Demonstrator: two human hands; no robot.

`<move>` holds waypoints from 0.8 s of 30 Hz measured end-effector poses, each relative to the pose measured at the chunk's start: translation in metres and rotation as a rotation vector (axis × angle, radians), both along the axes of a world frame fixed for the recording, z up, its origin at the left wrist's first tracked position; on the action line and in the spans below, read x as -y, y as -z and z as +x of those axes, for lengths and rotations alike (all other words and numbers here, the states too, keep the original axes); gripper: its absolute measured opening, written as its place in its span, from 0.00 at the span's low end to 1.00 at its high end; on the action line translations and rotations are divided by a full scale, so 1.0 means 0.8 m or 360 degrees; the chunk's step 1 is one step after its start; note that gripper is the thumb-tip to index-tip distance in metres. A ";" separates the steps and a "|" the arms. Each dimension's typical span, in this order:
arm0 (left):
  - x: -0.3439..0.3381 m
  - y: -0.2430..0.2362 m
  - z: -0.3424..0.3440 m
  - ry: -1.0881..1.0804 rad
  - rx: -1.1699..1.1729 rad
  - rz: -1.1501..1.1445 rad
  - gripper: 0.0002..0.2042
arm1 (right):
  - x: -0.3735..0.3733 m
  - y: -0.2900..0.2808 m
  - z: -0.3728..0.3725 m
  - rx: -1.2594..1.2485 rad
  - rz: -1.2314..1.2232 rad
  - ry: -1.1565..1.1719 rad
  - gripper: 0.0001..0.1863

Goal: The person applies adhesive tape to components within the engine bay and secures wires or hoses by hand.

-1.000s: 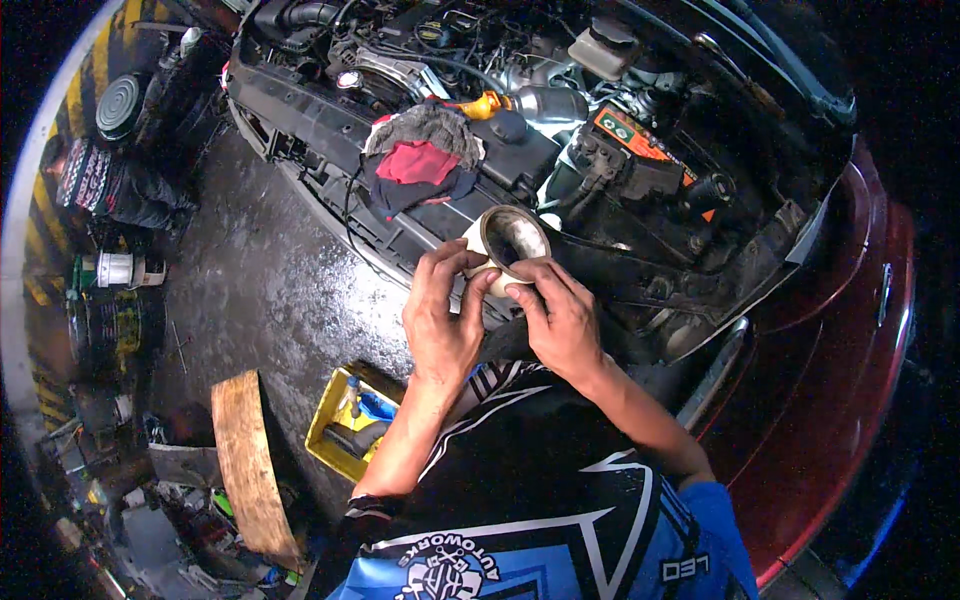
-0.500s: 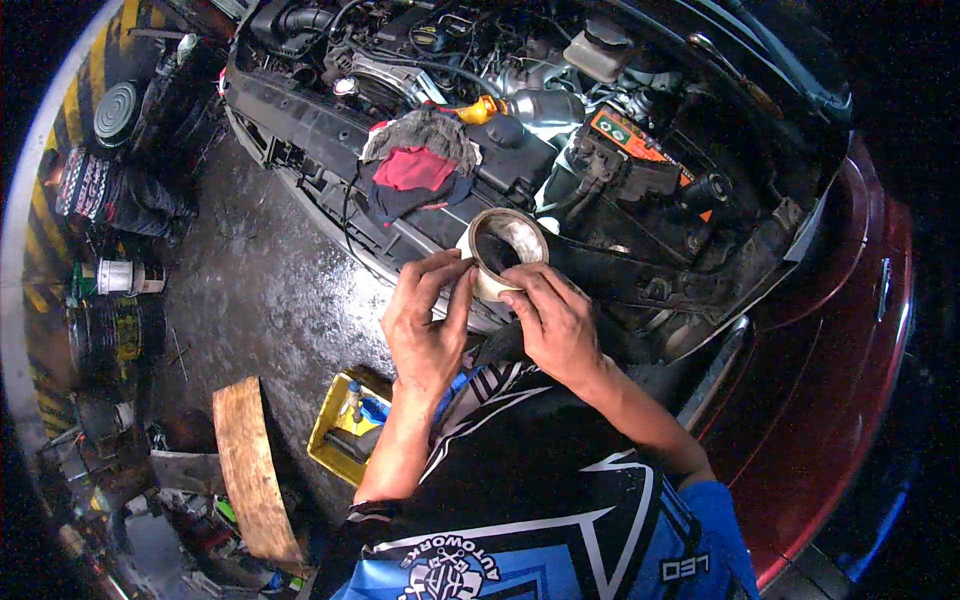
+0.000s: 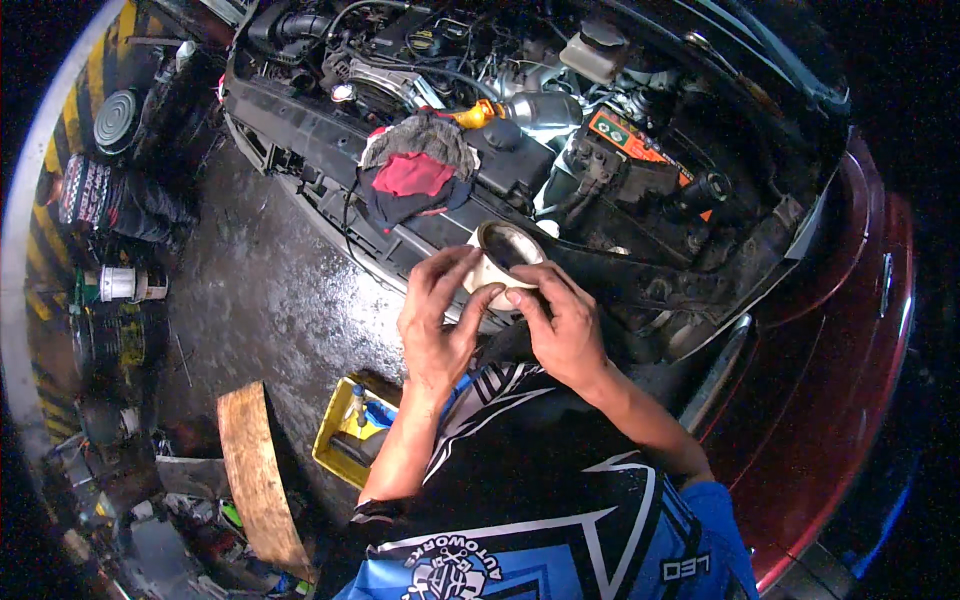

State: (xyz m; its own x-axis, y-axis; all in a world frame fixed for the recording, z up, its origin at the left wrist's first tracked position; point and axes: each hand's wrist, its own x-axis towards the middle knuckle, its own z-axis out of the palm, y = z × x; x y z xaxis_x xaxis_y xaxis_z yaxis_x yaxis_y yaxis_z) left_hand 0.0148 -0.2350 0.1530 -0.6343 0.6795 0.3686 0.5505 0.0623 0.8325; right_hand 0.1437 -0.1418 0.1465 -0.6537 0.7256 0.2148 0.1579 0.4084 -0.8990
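Note:
A roll of off-white tape is held between both hands over the front edge of a car's engine bay. Its dark hollow middle tilts up toward me. My left hand grips the left side, fingers behind and thumb bent in at the lower front. On the opposite side, my right hand has its fingers over the near rim and its thumb close to the left thumb. Whether the tape's loose end is lifted is too small to tell. Just beyond the roll, a heap of grey and red rags lies on the front panel.
An orange work light shines among the engine parts. The battery is to the right. Below on the wet floor stand a yellow tool bin and a wooden board. A person is at the far left.
The roll has tipped and come slightly lower and nearer. My left fingers have spread around its side, and my thumb has swung right toward the other thumb.

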 end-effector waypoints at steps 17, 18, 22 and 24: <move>0.011 -0.032 -0.006 -0.0008 -0.0206 0.0054 0.05 | -0.006 -0.014 -0.001 0.0154 0.0695 -0.0148 0.18; 0.012 -0.039 -0.002 -0.0054 -0.0141 0.0056 0.04 | -0.005 -0.021 -0.001 0.0144 0.0692 -0.0147 0.18; 0.017 -0.037 -0.008 -0.0038 -0.0049 0.0036 0.05 | -0.002 -0.029 -0.007 0.0098 0.0669 -0.0137 0.17; 0.027 -0.039 -0.004 -0.0198 0.0401 0.0162 0.04 | 0.000 -0.021 -0.004 0.0435 0.0556 -0.0131 0.17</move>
State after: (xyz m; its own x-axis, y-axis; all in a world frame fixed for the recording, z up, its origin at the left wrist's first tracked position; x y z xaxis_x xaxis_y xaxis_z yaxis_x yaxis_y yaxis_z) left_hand 0.0119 -0.2563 0.1843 -0.7904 0.5587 0.2513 0.3192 0.0255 0.9473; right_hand 0.1407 -0.1420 0.1633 -0.7729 0.5837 0.2489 0.3250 0.7010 -0.6348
